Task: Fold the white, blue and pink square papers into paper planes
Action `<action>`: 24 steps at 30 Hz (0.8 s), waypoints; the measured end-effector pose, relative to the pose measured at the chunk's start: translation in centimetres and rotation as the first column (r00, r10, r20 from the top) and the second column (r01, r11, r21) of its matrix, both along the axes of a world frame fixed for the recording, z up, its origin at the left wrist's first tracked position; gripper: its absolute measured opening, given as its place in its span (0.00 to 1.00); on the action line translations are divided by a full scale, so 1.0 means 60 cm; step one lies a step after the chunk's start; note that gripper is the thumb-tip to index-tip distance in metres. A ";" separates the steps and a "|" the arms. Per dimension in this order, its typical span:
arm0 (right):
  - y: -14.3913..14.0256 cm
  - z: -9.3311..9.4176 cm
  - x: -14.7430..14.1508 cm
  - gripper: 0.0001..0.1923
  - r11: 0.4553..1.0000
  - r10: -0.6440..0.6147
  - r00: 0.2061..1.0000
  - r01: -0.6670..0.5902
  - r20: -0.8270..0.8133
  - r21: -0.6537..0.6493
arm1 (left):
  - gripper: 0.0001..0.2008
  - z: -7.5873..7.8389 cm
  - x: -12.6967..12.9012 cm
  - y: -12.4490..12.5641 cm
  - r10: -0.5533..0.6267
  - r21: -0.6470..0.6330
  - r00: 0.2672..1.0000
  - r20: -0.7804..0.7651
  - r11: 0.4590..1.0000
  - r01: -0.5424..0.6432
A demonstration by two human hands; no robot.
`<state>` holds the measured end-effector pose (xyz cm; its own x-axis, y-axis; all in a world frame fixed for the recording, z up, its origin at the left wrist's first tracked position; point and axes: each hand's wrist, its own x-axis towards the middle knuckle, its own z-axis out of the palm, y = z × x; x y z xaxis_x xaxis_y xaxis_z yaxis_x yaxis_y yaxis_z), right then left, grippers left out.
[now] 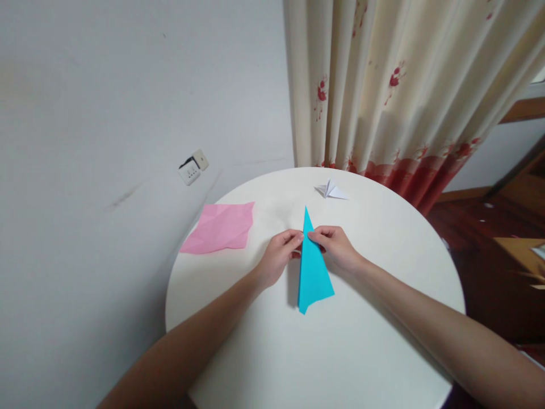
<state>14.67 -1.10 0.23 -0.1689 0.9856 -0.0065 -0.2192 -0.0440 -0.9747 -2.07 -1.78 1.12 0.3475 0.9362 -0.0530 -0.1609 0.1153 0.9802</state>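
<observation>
Head view, steeply down, near table (383, 341)

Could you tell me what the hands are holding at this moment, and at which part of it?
Both hands, left hand and right hand, pinch the blue folded paper at its long edges, just below its narrow tip.

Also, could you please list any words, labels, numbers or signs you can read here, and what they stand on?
None can be read. The blue folded paper, pink sheet and white folded paper are blank; the wall socket is too small to tell; the curtain bears only red prints.
</observation>
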 end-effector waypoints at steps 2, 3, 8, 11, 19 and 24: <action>-0.001 -0.001 -0.002 0.19 1.000 0.027 1.000 -0.027 -0.005 -0.010 | 0.18 0.000 0.001 0.000 0.004 -0.015 1.000 0.007 1.000 -0.004; -0.001 -0.002 -0.003 0.19 0.999 0.037 0.999 -0.037 -0.008 -0.013 | 0.18 0.000 0.002 0.000 0.007 -0.021 1.000 0.010 1.000 -0.007; 0.000 -0.006 -0.005 0.19 0.999 0.042 0.999 -0.042 -0.014 -0.022 | 0.19 -0.001 0.003 0.001 0.036 -0.031 0.999 0.008 0.999 -0.036; -0.001 -0.004 -0.005 0.19 0.998 0.051 0.999 -0.051 -0.011 -0.029 | 0.19 -0.003 0.003 0.001 0.063 -0.025 0.998 0.010 0.998 -0.063; -0.006 0.006 -0.005 0.19 0.996 0.075 0.997 -0.074 0.024 -0.040 | 0.19 -0.007 0.002 0.003 0.051 -0.028 0.999 0.017 0.998 -0.050; -0.004 0.001 -0.004 0.20 0.991 0.079 0.996 -0.084 -0.047 -0.103 | 0.18 -0.009 0.002 0.005 0.053 -0.024 0.998 0.025 0.998 -0.053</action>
<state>14.44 -1.33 0.30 -0.2510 0.9628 -0.0999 -0.2521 -0.1647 -0.9536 -1.95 -1.51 0.56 0.2988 0.9520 -0.0668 -0.1920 0.1285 0.9729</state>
